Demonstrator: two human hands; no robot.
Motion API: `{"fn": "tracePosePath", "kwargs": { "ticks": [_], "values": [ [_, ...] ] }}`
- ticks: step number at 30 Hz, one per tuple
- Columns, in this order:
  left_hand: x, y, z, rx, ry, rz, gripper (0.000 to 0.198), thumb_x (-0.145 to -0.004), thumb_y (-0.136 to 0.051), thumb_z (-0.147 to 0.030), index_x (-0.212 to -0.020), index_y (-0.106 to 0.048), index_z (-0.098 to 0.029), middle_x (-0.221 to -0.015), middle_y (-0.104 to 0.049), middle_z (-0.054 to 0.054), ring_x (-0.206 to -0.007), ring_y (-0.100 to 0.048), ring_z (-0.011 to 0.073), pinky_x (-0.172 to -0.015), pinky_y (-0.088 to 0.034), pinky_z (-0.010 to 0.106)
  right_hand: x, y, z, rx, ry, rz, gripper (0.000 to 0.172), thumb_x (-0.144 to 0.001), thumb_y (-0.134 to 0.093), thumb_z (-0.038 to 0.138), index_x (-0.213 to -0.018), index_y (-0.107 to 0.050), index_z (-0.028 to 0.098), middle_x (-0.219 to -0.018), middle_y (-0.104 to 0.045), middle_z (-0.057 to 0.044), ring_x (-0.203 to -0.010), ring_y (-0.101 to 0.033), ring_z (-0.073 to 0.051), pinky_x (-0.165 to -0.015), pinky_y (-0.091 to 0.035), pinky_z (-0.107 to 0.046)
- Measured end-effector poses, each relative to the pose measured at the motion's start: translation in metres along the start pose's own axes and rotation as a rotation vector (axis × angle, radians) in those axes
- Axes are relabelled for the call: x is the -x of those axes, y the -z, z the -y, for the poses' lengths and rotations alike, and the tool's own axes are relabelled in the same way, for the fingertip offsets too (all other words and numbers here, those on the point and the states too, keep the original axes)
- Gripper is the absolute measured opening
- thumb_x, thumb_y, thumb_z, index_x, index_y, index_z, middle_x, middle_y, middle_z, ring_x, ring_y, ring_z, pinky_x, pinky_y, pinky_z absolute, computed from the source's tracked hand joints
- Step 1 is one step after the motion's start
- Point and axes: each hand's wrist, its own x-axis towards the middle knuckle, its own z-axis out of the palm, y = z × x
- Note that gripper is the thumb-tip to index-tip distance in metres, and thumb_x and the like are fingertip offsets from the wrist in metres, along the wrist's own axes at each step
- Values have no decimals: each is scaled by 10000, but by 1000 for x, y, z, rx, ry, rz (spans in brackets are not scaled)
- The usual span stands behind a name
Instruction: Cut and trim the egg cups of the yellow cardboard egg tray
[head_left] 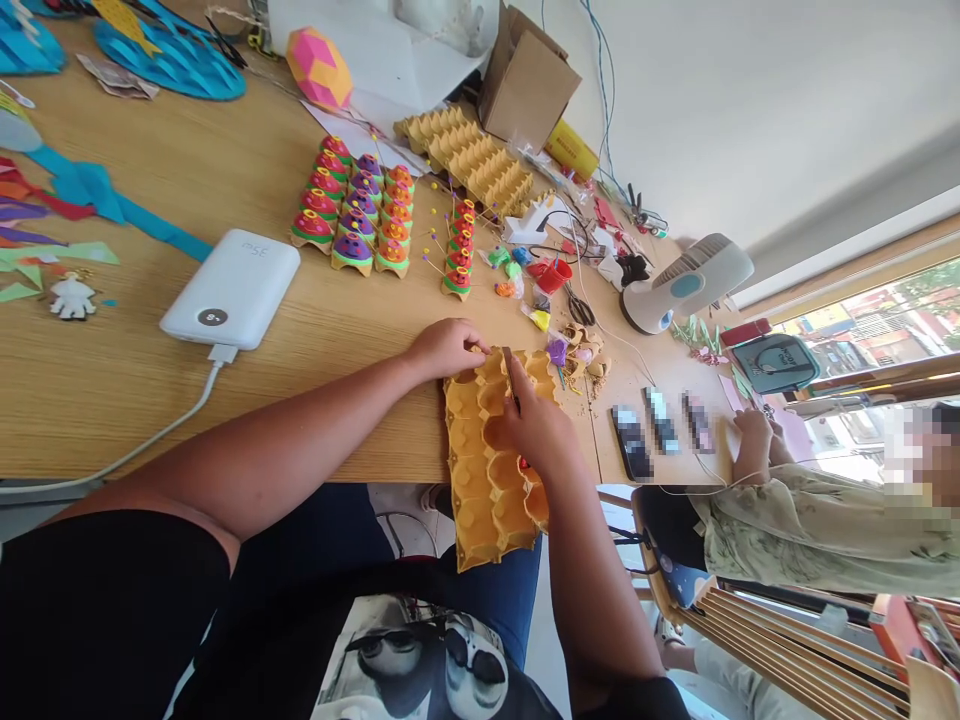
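Observation:
A yellow moulded-pulp egg tray [474, 490] lies at the table's front edge and hangs over it above my lap. My left hand [448, 350] has its fingers curled at the tray's far left corner, gripping it. My right hand [541, 432] is closed around a knife, index finger stretched along it. The dark narrow blade [511, 366] rests at the far edge of the tray, between its cups. A small red spot shows under my right palm; what it belongs to is hidden.
Painted egg-carton rows [352, 210] stand beyond my left hand, with another egg tray [472, 150] behind. Scissors [580, 306], a red cup [553, 276] and torn pulp scraps [589, 352] lie ahead right. A power bank [232, 285] sits left; phones [631, 440] and a person's hands [754, 445] are right.

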Motion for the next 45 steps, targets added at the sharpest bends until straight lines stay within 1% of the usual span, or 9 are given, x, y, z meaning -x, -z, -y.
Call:
{"fn": "tracePosePath", "kwargs": {
  "ticks": [4, 11, 18, 22, 26, 31, 35, 41, 45],
  "values": [
    [0, -1, 0, -4, 9, -4, 278, -721, -656, -325, -893, -847, -221, -994, -800, 31, -910, -719, 212, -846, -535, 293, -1, -5, 3, 3, -12, 9, 712, -1050, -277, 375, -1691, 28, 329, -1261, -750, -78, -1032, -730, -274, -823, -526, -366],
    [0, 0, 2, -14, -8, -2, 284, -727, -656, -345, -888, -846, -207, -970, -798, 31, -881, -710, 208, -814, -526, 289, -5, -2, 16, 94, -48, -26, 719, -1049, -290, 315, -1696, 18, 248, -1144, -783, -115, -950, -754, -265, -778, -541, -355],
    [0, -1, 3, -11, -7, -11, 297, -737, -678, -399, -891, -844, -206, -933, -793, 31, -852, -699, 199, -788, -523, 277, -15, 6, 18, 85, -45, -10, 685, -1049, -306, 319, -1697, -93, 251, -1166, -773, -135, -1015, -749, -281, -793, -548, -364],
    [1, -1, 1, -17, 2, -20, 275, -739, -680, -371, -888, -847, -211, -949, -795, 38, -844, -702, 200, -799, -534, 282, -4, 5, 12, 64, -15, -14, 700, -1040, -311, 310, -1698, -77, 267, -1138, -781, -126, -978, -754, -291, -786, -547, -381],
    [1, -1, 0, -7, -5, -17, 244, -743, -672, -334, -872, -847, -225, -970, -797, 36, -874, -712, 203, -826, -541, 278, 5, 2, 11, 50, -42, 9, 708, -1036, -315, 304, -1699, -66, 274, -1119, -784, -128, -962, -757, -292, -787, -543, -383],
    [0, -1, 3, -11, -18, -1, 251, -742, -691, -355, -887, -846, -220, -943, -790, 30, -852, -699, 193, -785, -523, 268, -6, 7, 17, 61, -31, 11, 719, -1039, -317, 297, -1699, -35, 244, -1153, -775, -141, -978, -755, -280, -802, -547, -373],
    [-1, -2, 6, -4, -30, 3, 285, -748, -705, -407, -904, -847, -215, -912, -782, 31, -809, -679, 182, -749, -506, 258, -17, 12, 20, 55, -37, -11, 713, -1039, -330, 315, -1699, -70, 242, -1183, -767, -137, -1031, -748, -274, -837, -546, -361],
    [1, -2, 3, 9, -31, -4, 263, -739, -687, -370, -882, -845, -216, -926, -786, 32, -828, -687, 190, -792, -517, 272, -4, 5, 16, 92, -25, -6, 732, -1037, -302, 272, -1696, 12, 216, -1112, -783, -136, -971, -758, -273, -804, -549, -360],
    [2, -1, 1, 3, -28, 5, 252, -736, -679, -361, -869, -841, -221, -933, -791, 27, -854, -696, 197, -801, -524, 277, 1, 3, 17, 103, -21, 19, 729, -1031, -309, 266, -1699, -19, 225, -1108, -782, -136, -948, -757, -275, -792, -554, -369]
  ]
}}
